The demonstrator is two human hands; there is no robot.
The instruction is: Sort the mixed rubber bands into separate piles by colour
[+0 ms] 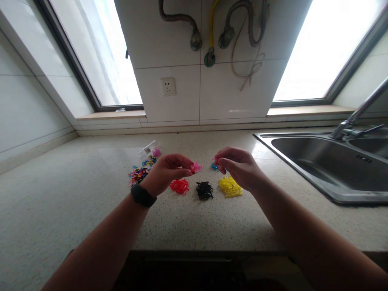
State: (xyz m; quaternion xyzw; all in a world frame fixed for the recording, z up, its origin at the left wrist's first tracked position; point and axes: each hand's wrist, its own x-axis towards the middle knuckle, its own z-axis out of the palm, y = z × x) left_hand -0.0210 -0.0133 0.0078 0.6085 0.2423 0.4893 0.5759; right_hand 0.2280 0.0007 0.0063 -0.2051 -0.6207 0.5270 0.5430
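Note:
My left hand [172,169], with a dark watch at the wrist, pinches a bunch of pink elastic hair bands [197,167] above the counter. My right hand [235,163] is closed, fingertips together on a small pink hair band [216,159]. Beneath its fingers a few blue hair bands [215,166] show, partly hidden. Under my left hand lies a red pile of bands [180,186]. A black pile [204,190] sits between the hands, and a yellow pile [230,186] lies below my right hand. Beside my left wrist spreads a mixed-colour heap [138,174], partly covered.
A clear plastic bag [148,148] with something pink by it lies behind my left hand. On the right a steel sink [303,169] with a faucet [348,125] is set into the speckled counter [188,226]. A tiled wall with a socket [168,86] and hoses stands behind.

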